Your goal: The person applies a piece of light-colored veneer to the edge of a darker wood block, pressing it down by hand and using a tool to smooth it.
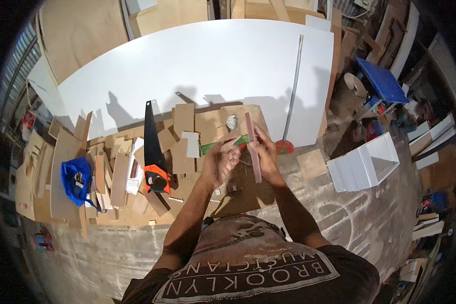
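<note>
My right hand (265,154) is closed round a long, narrow reddish-brown strip (255,162), held nearly upright over the workbench. Just left of it, my left hand (219,164) has its fingers curled, with a small light-wood piece (231,144) at the fingertips. Behind both hands lies a green object (212,147), partly hidden by them, so its kind cannot be made out. A crumpled white ball (231,122) rests beyond my fingers. To the left, a handsaw (152,147) with a black blade and orange handle lies across wood offcuts.
Offcuts (119,177) and a blue bag (76,180) crowd the bench's left side. A large white panel (202,61) stands behind. At right, a long pole (293,88) with a red head (285,147) leans against it, near a white box (364,162) on the floor.
</note>
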A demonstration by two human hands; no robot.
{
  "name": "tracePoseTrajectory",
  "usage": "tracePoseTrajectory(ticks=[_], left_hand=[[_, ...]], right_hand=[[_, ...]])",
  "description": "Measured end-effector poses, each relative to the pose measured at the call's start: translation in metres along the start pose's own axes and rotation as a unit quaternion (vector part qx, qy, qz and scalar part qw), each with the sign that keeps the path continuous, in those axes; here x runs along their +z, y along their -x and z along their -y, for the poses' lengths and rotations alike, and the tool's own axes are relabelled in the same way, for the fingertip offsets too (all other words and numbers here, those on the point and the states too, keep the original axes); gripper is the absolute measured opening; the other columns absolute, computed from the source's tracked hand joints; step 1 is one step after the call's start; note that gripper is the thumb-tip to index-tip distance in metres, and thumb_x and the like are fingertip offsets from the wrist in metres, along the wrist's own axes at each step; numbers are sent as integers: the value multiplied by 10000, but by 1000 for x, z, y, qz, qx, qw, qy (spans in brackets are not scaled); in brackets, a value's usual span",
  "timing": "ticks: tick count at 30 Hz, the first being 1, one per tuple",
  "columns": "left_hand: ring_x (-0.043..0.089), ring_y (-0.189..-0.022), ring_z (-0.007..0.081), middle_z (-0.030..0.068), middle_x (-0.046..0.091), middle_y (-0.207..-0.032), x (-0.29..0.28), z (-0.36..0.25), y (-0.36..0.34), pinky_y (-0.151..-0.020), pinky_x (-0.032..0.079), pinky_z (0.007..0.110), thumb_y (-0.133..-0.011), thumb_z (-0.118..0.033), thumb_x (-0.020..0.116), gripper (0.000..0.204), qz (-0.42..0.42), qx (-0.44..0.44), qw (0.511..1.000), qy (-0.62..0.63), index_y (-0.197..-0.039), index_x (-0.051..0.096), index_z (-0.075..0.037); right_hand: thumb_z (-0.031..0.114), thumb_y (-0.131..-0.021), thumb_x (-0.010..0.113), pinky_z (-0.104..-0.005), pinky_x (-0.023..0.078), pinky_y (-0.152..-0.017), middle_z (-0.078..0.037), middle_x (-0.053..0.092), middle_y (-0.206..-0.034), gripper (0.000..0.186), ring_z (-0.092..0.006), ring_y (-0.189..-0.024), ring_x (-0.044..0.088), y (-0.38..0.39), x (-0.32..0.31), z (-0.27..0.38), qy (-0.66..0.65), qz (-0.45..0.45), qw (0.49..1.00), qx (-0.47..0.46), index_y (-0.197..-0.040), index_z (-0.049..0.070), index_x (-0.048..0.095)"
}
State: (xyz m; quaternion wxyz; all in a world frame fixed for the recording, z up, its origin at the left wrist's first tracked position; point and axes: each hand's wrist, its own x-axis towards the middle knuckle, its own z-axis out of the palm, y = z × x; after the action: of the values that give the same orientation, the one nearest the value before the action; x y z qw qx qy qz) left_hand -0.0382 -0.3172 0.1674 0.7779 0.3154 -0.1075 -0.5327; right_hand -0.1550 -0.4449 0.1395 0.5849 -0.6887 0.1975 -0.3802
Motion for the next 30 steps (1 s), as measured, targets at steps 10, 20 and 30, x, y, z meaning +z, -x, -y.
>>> tracePoseTrajectory(ticks=[10, 20, 30], left_hand=[[334, -405, 43, -56, 409, -508, -11, 9, 6, -376, 269, 245, -998, -348, 569, 371, -40, 9, 933, -357, -712, 516, -118], [350, -444, 35, -65, 444, -616, 0, 31, 15, -396, 294, 256, -1009, -311, 548, 312, -40, 26, 915, -401, -982, 638, -13], [376, -430, 53, -34, 478, -569, 2, 30, 4, -394, 276, 238, -987, -344, 572, 357, -80, 46, 950, -297, -807, 624, -40]], right_hand=[[162, -869, 536, -325, 367, -1056, -143, 511, -1392, 615, -202, -1221, 504, 25, -5, 19, -136, 25, 987, 77, -1450, 1, 420], [228, -887, 535, -329, 369, -1049, -168, 530, -1367, 620, -228, -1195, 523, 0, 16, 37, -101, 2, 993, 58, -1455, 9, 414], [205, -912, 555, -336, 442, -978, -177, 541, -1360, 577, -224, -1166, 550, 11, 20, 18, -87, -78, 993, 22, -1427, -26, 436]])
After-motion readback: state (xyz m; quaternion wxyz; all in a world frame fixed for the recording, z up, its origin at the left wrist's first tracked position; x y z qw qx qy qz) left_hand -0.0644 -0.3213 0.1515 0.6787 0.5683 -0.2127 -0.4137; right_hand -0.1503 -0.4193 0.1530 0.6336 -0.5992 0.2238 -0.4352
